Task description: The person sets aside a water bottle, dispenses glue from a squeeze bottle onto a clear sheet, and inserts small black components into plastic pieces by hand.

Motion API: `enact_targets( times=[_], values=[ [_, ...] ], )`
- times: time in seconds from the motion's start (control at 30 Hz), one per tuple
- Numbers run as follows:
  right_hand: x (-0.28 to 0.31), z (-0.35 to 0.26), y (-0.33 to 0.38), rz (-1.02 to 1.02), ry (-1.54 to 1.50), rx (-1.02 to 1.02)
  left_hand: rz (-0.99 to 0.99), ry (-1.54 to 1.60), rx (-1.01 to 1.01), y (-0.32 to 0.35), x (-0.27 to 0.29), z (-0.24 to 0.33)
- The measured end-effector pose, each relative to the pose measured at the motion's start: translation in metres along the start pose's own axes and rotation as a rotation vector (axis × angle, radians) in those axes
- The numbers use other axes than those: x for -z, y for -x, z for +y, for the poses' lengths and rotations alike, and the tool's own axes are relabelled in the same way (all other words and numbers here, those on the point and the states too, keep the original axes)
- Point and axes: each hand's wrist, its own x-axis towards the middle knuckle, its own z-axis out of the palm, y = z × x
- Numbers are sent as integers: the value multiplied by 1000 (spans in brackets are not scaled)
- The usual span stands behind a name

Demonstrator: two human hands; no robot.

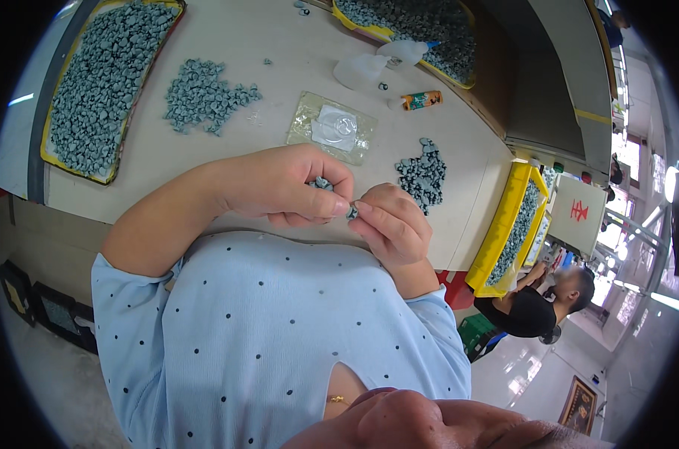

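My left hand (298,183) is curled around several small grey-green pieces (320,182), which show between thumb and forefinger. At its thumb tip, my right hand (396,224) pinches one small grey-green piece (352,213). The fingertips of both hands meet at this piece; its exact kind is too small to tell. Just beyond the hands lies a clear yellowish pad (298,129) with a white square sheet (332,126) on it. A loose pile of similar pieces (208,97) lies to the left on the table, and a smaller, darker pile (423,173) to the right.
A yellow-rimmed tray full of pieces (104,86) stands at the left, another tray (429,34) at the back. Two white squeeze bottles (360,71) and an orange-and-green tube (422,100) lie near it. At the right is a yellow bin (496,239); beyond it sits another person (530,308).
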Motion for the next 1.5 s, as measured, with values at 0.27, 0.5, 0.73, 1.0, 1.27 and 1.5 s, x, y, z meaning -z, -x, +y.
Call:
enact_targets(
  times=[0.27, 0.5, 0.73, 1.0, 1.27, 1.5],
  values=[
    [-1, 5, -1, -1, -9, -2, 29, 7, 0, -1, 2, 2],
    [-7, 7, -5, 9, -10, 15, 4, -3, -19, 4, 9, 0],
    [-11, 9, -6, 33, 1, 7, 92, -80, -72, 2, 7, 0],
    [-12, 17, -3, 85, 5, -36, 111, 51, -152, -12, 3, -14],
    [-12, 25, -5, 74, 37, -33, 106, 86, -134, -18, 9, -16],
    [-5, 25, -4, 53, 65, -27, 97, 123, -135, -23, 7, -17]
  ],
)
